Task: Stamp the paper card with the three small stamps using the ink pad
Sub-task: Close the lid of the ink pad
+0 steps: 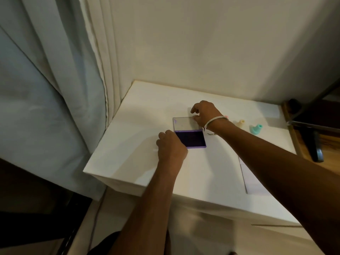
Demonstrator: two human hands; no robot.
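The ink pad [191,138] is lying near the middle of the white bench [128,144], its dark purple surface showing and its clear lid [184,123] swung back flat on the far side. The left hand [170,146] is resting with curled fingers against the near left corner of the pad's purple base, gripping it there as far as the angle lets one judge. The right hand [204,112] is reaching across from the right, pinching the far right edge of the clear lid between thumb and fingers. A silver bangle [213,124] is sitting on that wrist, just beside the pad's right edge.

To the right of the pad, well apart from it, two small stamps are standing on the bench: a cream-coloured stamp [241,123] and, farther right, a teal stamp [256,129]. A speck of pink is peeking out behind the right wrist, possibly a third stamp, though too little shows to be sure. The paper card [252,181] is lying flat near the bench's front edge, partly covered by the right forearm. A pale curtain [46,80] is hanging along the left side of the bench.
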